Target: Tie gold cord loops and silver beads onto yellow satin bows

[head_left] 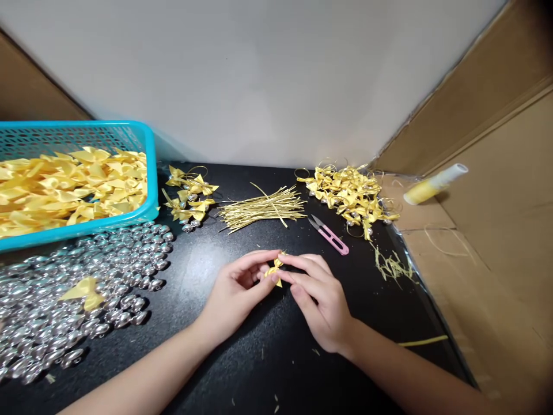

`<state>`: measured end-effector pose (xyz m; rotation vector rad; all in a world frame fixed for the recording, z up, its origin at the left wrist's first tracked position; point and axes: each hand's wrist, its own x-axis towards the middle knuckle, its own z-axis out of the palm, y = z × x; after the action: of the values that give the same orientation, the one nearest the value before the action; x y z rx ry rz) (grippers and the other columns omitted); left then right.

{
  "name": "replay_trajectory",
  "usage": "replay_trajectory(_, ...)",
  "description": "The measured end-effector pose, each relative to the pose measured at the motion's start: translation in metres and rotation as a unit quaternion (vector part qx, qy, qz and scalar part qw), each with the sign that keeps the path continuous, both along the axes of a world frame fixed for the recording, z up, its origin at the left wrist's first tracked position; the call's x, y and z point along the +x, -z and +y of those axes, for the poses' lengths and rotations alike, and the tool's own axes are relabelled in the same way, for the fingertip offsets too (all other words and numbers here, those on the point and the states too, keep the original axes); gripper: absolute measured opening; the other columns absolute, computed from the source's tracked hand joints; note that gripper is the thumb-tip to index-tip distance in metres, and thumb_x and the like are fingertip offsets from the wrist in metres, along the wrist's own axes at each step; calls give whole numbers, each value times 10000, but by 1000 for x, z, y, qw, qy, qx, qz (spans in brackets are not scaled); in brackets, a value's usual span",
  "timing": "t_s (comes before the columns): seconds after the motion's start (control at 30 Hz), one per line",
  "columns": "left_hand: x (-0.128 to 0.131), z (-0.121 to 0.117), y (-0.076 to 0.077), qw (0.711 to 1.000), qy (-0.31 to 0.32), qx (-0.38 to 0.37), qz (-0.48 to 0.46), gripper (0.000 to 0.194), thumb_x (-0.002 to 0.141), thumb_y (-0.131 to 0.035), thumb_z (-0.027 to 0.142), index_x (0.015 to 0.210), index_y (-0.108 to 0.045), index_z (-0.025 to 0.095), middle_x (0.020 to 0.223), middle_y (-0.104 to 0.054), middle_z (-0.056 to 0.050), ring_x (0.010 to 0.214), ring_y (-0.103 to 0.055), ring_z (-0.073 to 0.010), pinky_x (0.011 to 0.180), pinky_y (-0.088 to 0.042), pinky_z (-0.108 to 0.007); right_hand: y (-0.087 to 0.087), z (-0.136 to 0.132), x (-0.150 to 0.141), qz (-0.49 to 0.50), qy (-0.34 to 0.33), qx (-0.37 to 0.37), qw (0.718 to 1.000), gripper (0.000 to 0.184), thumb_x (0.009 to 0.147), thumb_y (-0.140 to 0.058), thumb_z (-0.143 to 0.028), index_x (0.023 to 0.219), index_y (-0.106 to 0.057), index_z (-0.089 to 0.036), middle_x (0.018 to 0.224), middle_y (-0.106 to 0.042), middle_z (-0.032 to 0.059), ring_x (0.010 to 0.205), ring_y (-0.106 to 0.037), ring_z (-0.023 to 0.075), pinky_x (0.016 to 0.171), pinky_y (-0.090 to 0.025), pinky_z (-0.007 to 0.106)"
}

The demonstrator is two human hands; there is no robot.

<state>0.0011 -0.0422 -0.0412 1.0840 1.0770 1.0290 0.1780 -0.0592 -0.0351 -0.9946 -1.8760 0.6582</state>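
Between my two hands, over the middle of the black table, is a small yellow ribbon bow (275, 270). My left hand (235, 288) pinches it between thumb and fingers. From the other side my right hand (322, 297) presses its fingertips onto the bow, covering much of it. Whether a bead or wire is also in the fingers is hidden. Beyond the hands lies a bundle of gold twist ties (263, 208). Pink thread snips (330, 236) rest just past my right hand, blades pointing away to the left.
A blue basket (152, 167) of yellow bows stands at left, behind many silver beads (125, 259) with one loose bow (86, 294) on them. Finished-looking bow pieces lie in a small pile (190, 193) and a larger one (345, 193). A yellow-white tube (434, 184) and scraps (393, 265) are right.
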Motion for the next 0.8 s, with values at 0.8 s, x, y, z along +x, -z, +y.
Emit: replay_trajectory(0.8,1,-1,1,1000,-16,-16,-13,375,690,-787,230,1063,-749,243,844,-689,-27,718,-599,-120,669,-541,-227,-4,8,8,-17,121,-26,992,315,951,-442,-158,1130,-699,-190,1073,-655,96,972,-616,195,831,-499,343)
